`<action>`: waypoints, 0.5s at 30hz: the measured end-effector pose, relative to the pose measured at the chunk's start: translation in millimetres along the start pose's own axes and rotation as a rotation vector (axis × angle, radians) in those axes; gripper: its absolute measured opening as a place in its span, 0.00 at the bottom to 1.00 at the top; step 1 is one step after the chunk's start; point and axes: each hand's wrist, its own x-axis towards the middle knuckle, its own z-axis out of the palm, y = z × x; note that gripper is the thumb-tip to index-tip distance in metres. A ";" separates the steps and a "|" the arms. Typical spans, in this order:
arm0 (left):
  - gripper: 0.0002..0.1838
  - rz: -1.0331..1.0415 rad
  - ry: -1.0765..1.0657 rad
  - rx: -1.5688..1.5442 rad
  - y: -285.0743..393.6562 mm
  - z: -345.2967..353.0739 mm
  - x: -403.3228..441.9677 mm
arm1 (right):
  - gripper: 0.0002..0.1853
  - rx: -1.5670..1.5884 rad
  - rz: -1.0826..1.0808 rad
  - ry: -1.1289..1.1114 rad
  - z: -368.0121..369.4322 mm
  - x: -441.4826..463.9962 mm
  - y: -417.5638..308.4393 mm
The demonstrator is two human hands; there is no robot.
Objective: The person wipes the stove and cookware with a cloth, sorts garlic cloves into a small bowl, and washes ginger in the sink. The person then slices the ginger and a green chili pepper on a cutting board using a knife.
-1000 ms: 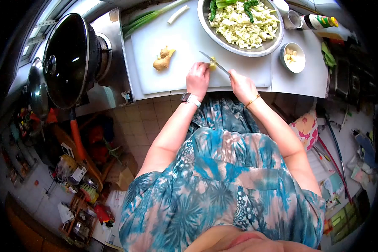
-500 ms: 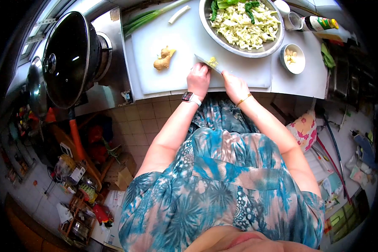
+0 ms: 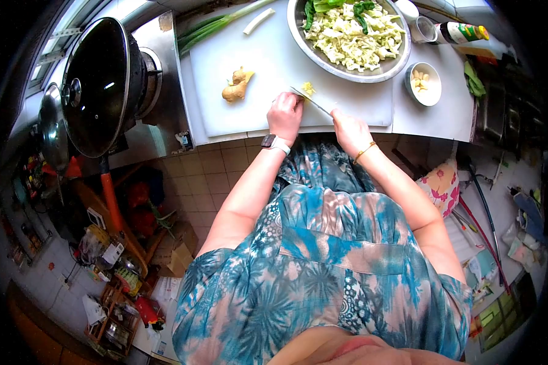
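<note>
On the white cutting board (image 3: 225,115), my right hand (image 3: 352,131) grips the handle of a knife (image 3: 313,103), whose blade slants up and left toward my other hand. Closed fingers of my left hand (image 3: 285,115) press down beside the blade; what they hold is hidden. Small yellow pieces (image 3: 309,89) lie just beyond the blade. A knob of ginger (image 3: 237,85) rests farther left on the board. Above sits a metal bowl (image 3: 371,78) of chopped cabbage (image 3: 359,39). A small white bowl (image 3: 431,96) with pale cloves stands to the right.
A lidded black pan (image 3: 97,88) stands on the stove at the left. Green onion (image 3: 210,31) and a cut white stalk (image 3: 259,21) lie at the board's top left. A glass (image 3: 424,29) and a bottle (image 3: 463,33) stand at the upper right.
The knife and my right hand have shifted slightly right since half a second ago, and the blade is seen more edge-on. My left hand has moved slightly left.
</note>
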 end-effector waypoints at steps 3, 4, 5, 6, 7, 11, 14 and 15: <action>0.04 0.034 -0.009 0.044 -0.4 0.5 -3.0 | 0.06 -0.011 0.021 0.018 6.8 2.2 -7.0; 0.04 0.050 -0.014 0.065 -2.1 0.9 -3.6 | 0.06 -0.012 0.022 0.016 12.8 4.8 -8.5; 0.04 0.068 -0.017 0.085 -3.2 1.6 -3.7 | 0.06 0.004 0.023 0.024 20.5 9.6 -8.9; 0.04 0.068 -0.015 0.085 -3.7 2.2 -4.1 | 0.06 0.020 0.024 0.034 24.9 14.6 -7.8; 0.03 0.074 -0.001 0.062 -3.5 1.5 -3.6 | 0.06 0.020 0.022 0.037 25.2 20.6 -5.3; 0.03 0.059 0.039 -0.029 -2.9 -2.0 -3.6 | 0.06 0.170 -0.049 0.136 17.9 26.7 5.7; 0.03 -0.048 0.012 -0.065 -0.5 -7.0 -8.4 | 0.08 0.197 -0.017 0.070 6.1 10.1 4.6; 0.03 -0.049 0.010 -0.066 0.4 -7.9 -8.8 | 0.07 0.175 -0.024 0.082 4.7 4.1 3.7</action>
